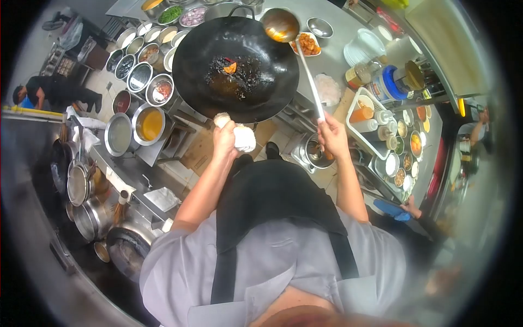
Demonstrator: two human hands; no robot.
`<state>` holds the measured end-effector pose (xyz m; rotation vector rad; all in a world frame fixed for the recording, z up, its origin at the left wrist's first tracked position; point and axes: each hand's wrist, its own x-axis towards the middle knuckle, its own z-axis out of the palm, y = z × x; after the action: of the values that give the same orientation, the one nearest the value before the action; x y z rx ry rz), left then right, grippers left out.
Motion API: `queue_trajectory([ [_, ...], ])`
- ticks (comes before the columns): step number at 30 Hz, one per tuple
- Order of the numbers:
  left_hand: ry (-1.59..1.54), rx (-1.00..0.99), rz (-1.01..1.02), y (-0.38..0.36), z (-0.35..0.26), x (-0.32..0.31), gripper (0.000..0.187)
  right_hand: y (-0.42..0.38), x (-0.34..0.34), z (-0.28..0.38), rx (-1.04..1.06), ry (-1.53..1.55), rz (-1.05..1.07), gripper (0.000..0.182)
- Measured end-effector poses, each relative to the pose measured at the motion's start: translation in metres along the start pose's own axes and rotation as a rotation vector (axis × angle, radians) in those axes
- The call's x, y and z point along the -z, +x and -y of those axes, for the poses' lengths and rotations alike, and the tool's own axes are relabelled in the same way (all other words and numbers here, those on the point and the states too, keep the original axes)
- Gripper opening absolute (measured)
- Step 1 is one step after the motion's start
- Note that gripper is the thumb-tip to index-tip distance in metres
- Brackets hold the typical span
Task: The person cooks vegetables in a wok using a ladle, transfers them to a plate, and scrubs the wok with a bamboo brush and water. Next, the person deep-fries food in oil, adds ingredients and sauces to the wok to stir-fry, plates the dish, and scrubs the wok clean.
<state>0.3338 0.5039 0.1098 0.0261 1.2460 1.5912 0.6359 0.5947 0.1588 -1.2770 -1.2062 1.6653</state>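
My left hand (224, 139) is closed round the near handle of a big black wok (188, 65), with a folded white cloth (244, 138) in its grip. The wok hangs over the counter's near edge, tilted so its inside shows. Dark oily residue and a small orange-red piece (230, 68) lie in it. My right hand (333, 136) grips the long pale handle of a ladle (313, 84). The ladle's bowl is beyond the wok's right rim and holds some orange food or sauce. A white dish of orange-brown pieces (308, 44) stands just beside that bowl.
Several metal pots of ingredients (139, 77) stand left of the wok. A pot of yellow liquid (150, 125) is near my left arm. To the right are a white basket of bottles (362, 131) and stacked white containers (364, 46). Another person's hand (412, 208) shows at right.
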Motion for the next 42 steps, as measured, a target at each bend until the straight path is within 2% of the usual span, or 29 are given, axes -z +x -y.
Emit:
queue_trajectory([
  [4,0.011,-0.042,0.032,0.004,0.003,-0.012,0.008,0.003,-0.037,0.002,-0.031,-0.386,-0.018,0.044],
  [7,0.025,-0.043,0.055,0.003,-0.001,-0.018,0.008,0.001,-0.052,-0.008,0.075,-0.666,-0.007,0.046],
  [8,0.055,-0.042,0.081,0.003,-0.004,-0.021,0.008,-0.004,-0.050,-0.021,0.170,-0.692,0.011,0.040],
  [10,0.082,-0.043,0.104,0.003,-0.011,-0.025,0.008,-0.043,-0.063,0.015,-0.072,-0.555,0.184,0.030],
  [12,0.117,0.019,0.118,0.000,-0.014,-0.027,0.008,-0.078,-0.074,0.037,-0.307,-0.261,0.229,0.022],
  [14,0.123,0.051,0.096,-0.004,-0.014,-0.027,0.008,-0.092,-0.076,0.051,-0.369,-0.153,0.270,0.025],
  [16,0.140,0.085,0.077,-0.006,-0.011,-0.020,0.008,-0.097,-0.069,0.058,-0.625,0.292,0.322,0.029],
  [17,0.128,0.080,0.070,-0.007,-0.008,-0.016,0.008,-0.092,-0.061,0.054,-0.673,0.472,0.388,0.033],
  [18,0.116,0.076,0.070,-0.007,-0.004,-0.013,0.007,-0.090,-0.060,0.052,-0.667,0.485,0.382,0.033],
  [20,0.095,0.078,0.074,-0.002,0.005,0.001,0.007,-0.087,-0.054,0.053,-0.738,0.702,0.452,0.034],
  [22,0.072,0.115,-0.010,-0.012,0.001,-0.005,0.004,-0.089,-0.050,0.056,-0.709,0.693,0.498,0.034],
  [28,0.081,0.139,0.037,-0.017,0.000,-0.003,0.006,-0.087,-0.036,0.066,-0.505,0.312,0.325,0.031],
  [32,0.051,0.038,0.056,-0.011,0.004,-0.009,0.007,-0.075,-0.031,0.071,-0.394,0.021,0.205,0.028],
  [36,0.049,-0.004,0.006,-0.012,-0.001,-0.020,0.006,-0.062,-0.023,0.059,-0.293,-0.128,0.165,0.032],
  [38,0.084,0.013,0.047,-0.006,0.003,-0.020,0.009,-0.057,-0.025,0.055,-0.268,-0.225,0.148,0.033],
  [42,0.105,-0.078,0.043,-0.003,0.010,-0.034,0.009,-0.058,-0.041,0.047,-0.219,-0.386,0.098,0.034],
])
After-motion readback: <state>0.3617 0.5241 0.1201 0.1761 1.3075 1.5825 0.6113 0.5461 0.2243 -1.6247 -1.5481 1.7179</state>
